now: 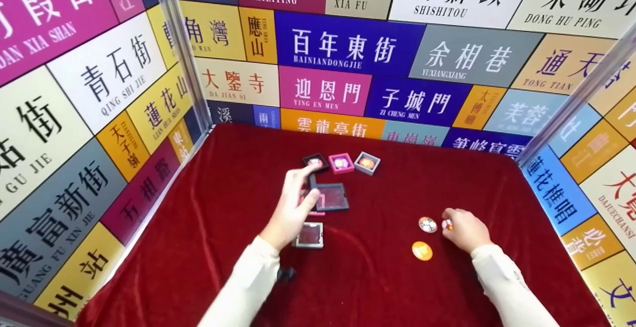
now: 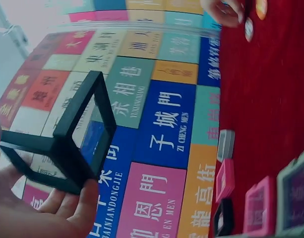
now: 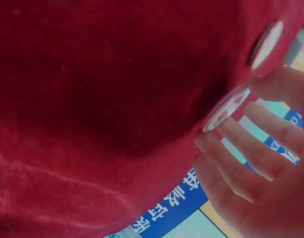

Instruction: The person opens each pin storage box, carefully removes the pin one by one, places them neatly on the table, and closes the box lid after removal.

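Observation:
My left hand (image 1: 294,205) holds a black square display case (image 1: 334,197) above the table. Its two hinged frames (image 2: 75,111) stand apart at an angle, and nothing sits between them in the left wrist view. Thumb and fingers grip it at the edges. Over at the right, my right hand (image 1: 466,228) pinches a round badge (image 3: 226,109) by its rim, just off the red cloth, thumb on one side and fingertips on the other. Beside it lie a white patterned round badge (image 1: 428,224) and an orange one (image 1: 422,251).
Behind the left hand, black (image 1: 320,163), pink (image 1: 341,163) and grey (image 1: 367,163) boxes stand in a row, each with a round badge inside. A pink case (image 2: 259,206) and a grey case (image 1: 309,235) lie nearer. Sign-covered walls (image 1: 348,48) enclose the red-clothed table (image 1: 377,287).

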`<state>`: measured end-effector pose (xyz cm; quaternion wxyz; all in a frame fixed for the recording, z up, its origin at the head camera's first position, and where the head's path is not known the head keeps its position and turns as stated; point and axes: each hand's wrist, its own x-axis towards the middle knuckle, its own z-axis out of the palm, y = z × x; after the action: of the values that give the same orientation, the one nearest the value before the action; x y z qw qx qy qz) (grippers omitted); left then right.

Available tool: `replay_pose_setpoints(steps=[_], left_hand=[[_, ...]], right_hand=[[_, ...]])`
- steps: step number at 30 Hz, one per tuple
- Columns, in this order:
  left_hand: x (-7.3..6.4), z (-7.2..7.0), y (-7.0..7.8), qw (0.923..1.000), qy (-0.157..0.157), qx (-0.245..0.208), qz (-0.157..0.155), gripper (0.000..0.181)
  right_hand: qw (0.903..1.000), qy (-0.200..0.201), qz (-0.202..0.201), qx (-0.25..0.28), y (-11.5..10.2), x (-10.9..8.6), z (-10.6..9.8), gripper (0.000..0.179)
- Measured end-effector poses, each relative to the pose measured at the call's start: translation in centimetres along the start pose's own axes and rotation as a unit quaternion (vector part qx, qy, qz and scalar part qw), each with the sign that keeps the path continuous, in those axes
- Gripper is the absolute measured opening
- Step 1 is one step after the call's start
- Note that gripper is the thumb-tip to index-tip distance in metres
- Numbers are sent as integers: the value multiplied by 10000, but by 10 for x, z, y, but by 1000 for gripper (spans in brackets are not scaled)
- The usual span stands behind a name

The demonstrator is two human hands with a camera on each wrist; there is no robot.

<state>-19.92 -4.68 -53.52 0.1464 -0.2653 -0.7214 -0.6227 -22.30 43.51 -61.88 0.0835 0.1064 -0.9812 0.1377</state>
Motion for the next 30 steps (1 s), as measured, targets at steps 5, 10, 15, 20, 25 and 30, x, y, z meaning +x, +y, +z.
replay_pose_setpoints(steps=[5, 10, 15, 20, 25, 30], left_hand=[[32, 13, -7, 9905, -759, 1053, -450, 56], [63, 35, -20, 9437, -2081, 2477, -687, 66], [83, 59, -74, 8967, -2876, 3222, -971, 65], [91, 74, -164, 8824, -2805, 3641, -1003, 77], [93, 74, -167, 8848, -2916, 3362, -1383, 73], [85, 70, -111, 8736, -3093, 3391, -1619, 66]], right_hand=[[10000, 22, -42, -70, 5, -6, 2, 25], [9998, 57, -135, -102, 8, -6, 2, 24], [9994, 27, -328, -134, 10, -8, 4, 28], [9988, -28, -462, -172, 11, -13, 6, 34], [9983, 50, -572, -120, 10, -14, 7, 36], [9971, 106, -744, -109, 14, -14, 7, 37]])
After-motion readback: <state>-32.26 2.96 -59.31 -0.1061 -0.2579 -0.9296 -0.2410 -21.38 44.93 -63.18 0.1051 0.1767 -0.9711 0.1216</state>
